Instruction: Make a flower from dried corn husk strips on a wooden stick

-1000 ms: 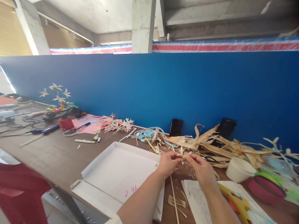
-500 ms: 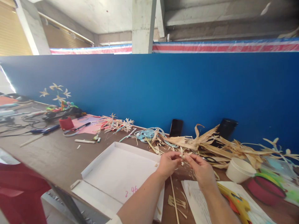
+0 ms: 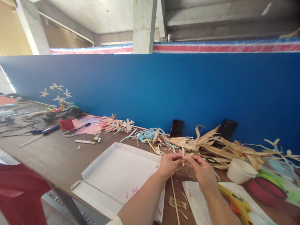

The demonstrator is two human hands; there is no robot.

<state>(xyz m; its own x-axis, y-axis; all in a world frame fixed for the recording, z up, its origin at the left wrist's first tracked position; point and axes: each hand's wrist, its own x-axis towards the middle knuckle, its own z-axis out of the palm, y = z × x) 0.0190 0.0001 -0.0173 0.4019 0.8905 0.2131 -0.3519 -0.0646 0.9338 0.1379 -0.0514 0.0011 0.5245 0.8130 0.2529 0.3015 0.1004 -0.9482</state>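
Observation:
Between the fingertips of both hands is a small pale flower (image 3: 183,152) with narrow petals, apparently of dried husk; its lower part is hidden by the fingers. My left hand (image 3: 169,165) pinches it from the left, above the right edge of a white cardboard box lid (image 3: 117,168). From the other side my right hand (image 3: 203,171) closes thumb and fingers on the same flower. Just behind the hands lies a heap of dried corn husks (image 3: 206,142). Below them are a thin wooden stick (image 3: 174,200) and pale husk scraps (image 3: 179,203).
A yellow glue gun (image 3: 236,203) lies on printed paper (image 3: 197,203) at right, near a white cup (image 3: 241,171) and a dark red bowl (image 3: 267,190). A phone (image 3: 177,128) leans on the blue partition (image 3: 140,87). Finished-looking flowers (image 3: 119,124) and red thread (image 3: 66,123) are left.
The flower has shifted very slightly between the fingertips. Both hands stay in nearly the same place, and the things on the table have not moved.

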